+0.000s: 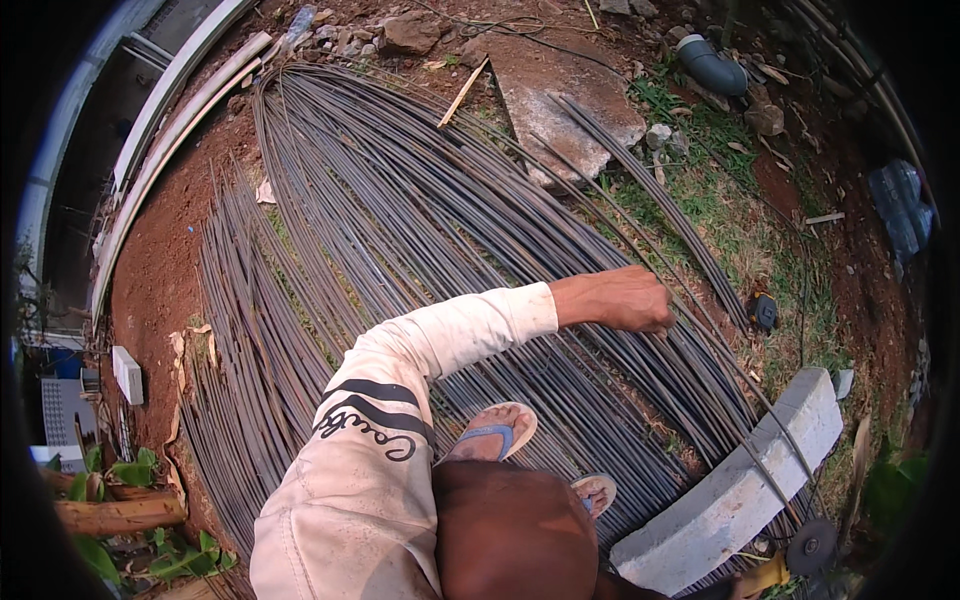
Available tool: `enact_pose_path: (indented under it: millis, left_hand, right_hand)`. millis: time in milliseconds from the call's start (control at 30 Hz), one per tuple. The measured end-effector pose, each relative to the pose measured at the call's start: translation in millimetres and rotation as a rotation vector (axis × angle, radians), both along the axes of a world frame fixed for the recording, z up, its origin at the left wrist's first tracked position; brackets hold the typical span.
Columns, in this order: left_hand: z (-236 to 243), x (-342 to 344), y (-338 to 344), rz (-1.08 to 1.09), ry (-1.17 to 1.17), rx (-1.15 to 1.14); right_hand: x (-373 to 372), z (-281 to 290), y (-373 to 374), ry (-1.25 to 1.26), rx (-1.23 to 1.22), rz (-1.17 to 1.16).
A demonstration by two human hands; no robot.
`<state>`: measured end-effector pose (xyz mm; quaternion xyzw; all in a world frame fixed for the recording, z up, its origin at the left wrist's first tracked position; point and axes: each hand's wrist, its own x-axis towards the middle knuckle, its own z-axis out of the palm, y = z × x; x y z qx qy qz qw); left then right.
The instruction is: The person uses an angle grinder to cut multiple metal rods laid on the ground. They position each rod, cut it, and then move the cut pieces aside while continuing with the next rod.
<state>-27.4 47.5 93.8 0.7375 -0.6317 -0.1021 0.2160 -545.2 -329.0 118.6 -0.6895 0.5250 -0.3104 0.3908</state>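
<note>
My left hand, in a dirty white sleeve with black stripes, reaches across a wide spread of long dark steel rods. Its fingers are closed around a thin steel rod near the right side of the spread. That rod runs down over a pale concrete block. At the lower right edge is a yellow and black angle grinder with a round dark disc. No part of my right hand shows. What supports the grinder is cut off by the picture's edge.
My feet in sandals stand on the rods. A tape measure lies on grass at right. Farther off are a concrete slab, a grey pipe elbow and plastic bottles. Long boards edge the left side.
</note>
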Motion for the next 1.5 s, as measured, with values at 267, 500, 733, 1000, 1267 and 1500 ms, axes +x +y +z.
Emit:
enact_pose_path:
  millis: [267,500,733,1000,1267,1500]
  left_hand:
    - [-14,-6,8,0.005,0.155,0.004]
    - [-20,-6,12,0.008,0.180,-0.016]
    - [-20,-5,16,0.022,0.156,0.003]
    - [-17,-5,17,0.033,0.156,0.017]
    - [-19,-7,19,0.046,0.160,0.026]
    - [-13,-7,22,0.040,0.214,0.025]
  right_hand:
    - [27,-3,27,-0.016,0.036,-0.024]
    - [36,-5,39,-0.010,0.054,-0.020]
    - [38,-4,47,-0.010,0.070,-0.022]
    - [43,-6,53,-0.001,0.078,-0.015]
    - [42,-5,61,0.017,0.088,-0.013]
    - [32,3,67,0.044,0.100,-0.005]
